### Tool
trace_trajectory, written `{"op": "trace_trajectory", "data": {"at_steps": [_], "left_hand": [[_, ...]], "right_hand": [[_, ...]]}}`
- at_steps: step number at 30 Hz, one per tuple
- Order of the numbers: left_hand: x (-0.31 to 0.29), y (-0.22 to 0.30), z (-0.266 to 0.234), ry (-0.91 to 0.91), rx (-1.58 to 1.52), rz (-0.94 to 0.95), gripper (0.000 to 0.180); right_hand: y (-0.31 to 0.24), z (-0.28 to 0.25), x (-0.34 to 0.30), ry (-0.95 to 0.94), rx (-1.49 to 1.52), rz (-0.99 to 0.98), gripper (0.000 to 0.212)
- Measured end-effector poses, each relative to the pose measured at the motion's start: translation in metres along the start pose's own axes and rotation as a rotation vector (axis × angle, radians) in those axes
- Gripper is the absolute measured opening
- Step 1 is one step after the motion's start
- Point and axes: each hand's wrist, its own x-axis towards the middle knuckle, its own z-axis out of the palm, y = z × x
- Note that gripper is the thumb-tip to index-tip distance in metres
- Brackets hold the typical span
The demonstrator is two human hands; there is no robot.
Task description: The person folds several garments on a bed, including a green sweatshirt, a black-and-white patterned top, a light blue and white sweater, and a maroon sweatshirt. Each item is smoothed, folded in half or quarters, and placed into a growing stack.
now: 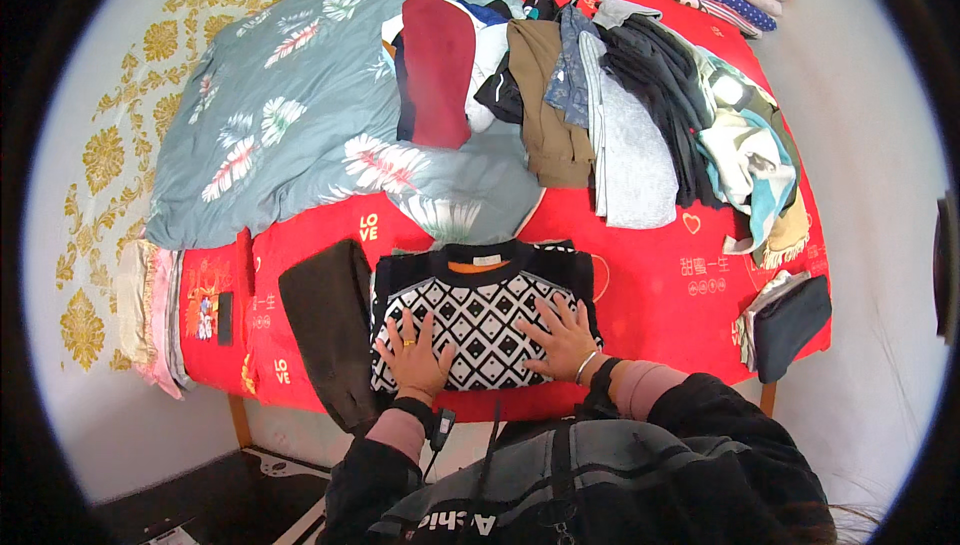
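Observation:
A folded sweater [470,330] with a black and white diamond pattern and a black neckband lies at the near edge of the bed. Flat on its left part rests my left hand [416,357], fingers spread, a ring on one finger. My right hand [562,338] presses on the right part, its fingers also spread, a bangle at the wrist. Neither hand grips anything. Beside the sweater on the left, touching it, is a dark brown folded garment [325,335].
Red bedding [640,275] covers the bed. A grey-green floral quilt [290,115] spreads over the far left. Loose clothes [630,115] are heaped at the far right. A folded dark garment [793,325] sits at the right edge, folded cloths [150,315] at the left.

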Motion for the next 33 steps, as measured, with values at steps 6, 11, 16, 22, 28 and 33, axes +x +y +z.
{"op": "trace_trajectory", "data": {"at_steps": [6,11,16,22,28,33], "left_hand": [[0.008,-0.001,0.007,-0.007,-0.026,0.003,0.064],[0.006,0.003,0.006,0.037,0.016,0.007,0.061],[0.004,0.011,-0.011,0.035,0.027,-0.003,0.055],[-0.001,0.072,-0.034,0.1,-0.014,0.034,0.052],[-0.018,0.163,-0.003,0.244,-0.048,0.184,0.051],[-0.018,0.17,0.006,0.131,0.017,0.086,0.048]], "right_hand": [[0.01,0.01,0.002,-0.045,0.02,-0.004,0.068],[0.008,0.011,-0.001,-0.006,0.008,0.008,0.072],[0.009,-0.009,-0.003,-0.093,0.031,-0.006,0.065],[0.045,-0.033,-0.039,-0.127,0.16,-0.101,0.055],[0.107,-0.053,-0.083,-0.306,0.332,0.056,0.047],[0.187,-0.078,-0.151,-0.328,0.502,0.325,0.042]]}}
